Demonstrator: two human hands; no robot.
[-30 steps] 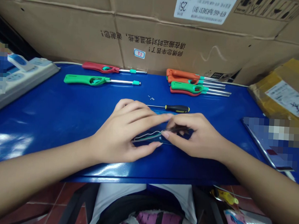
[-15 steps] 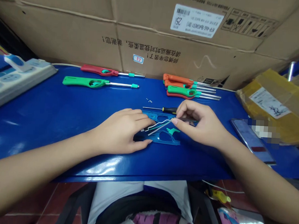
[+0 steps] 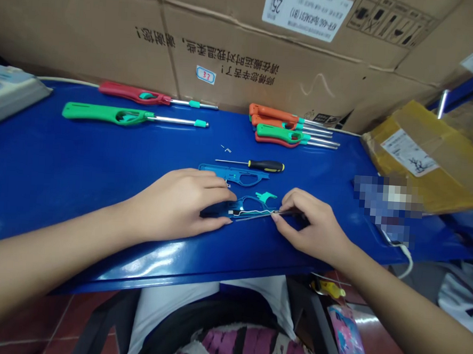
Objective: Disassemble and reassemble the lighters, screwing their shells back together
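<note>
My left hand [image 3: 185, 199] rests over the left end of the near blue lighter casing half [image 3: 246, 203], thumb and fingers closed about it. Between thumb and fingertips shows a small black-and-white part [image 3: 234, 212], from which a thin white wire [image 3: 254, 214] runs right. My right hand [image 3: 312, 219] pinches a thin dark tube [image 3: 295, 212] at the wire's far end. A narrow grey strip [image 3: 254, 217] lies along the wire. Just beyond sits a teal trigger piece [image 3: 265, 197]. The other blue casing half [image 3: 254, 177] lies farther back, partly behind my left fingers.
A screwdriver [image 3: 266, 166] and tiny white bits [image 3: 226, 149] lie behind the casing halves. Assembled lighters, green [image 3: 104, 113], red [image 3: 133, 92] and orange [image 3: 274, 113], line the back beneath a large carton [image 3: 228, 48]. A yellow-taped parcel [image 3: 430, 157] stands right; a power strip [image 3: 13, 94] left.
My hands have brought the wire and tube down onto the near casing half. My right hand has moved nearer to me, uncovering the screwdriver handle. The view has shifted slightly.
</note>
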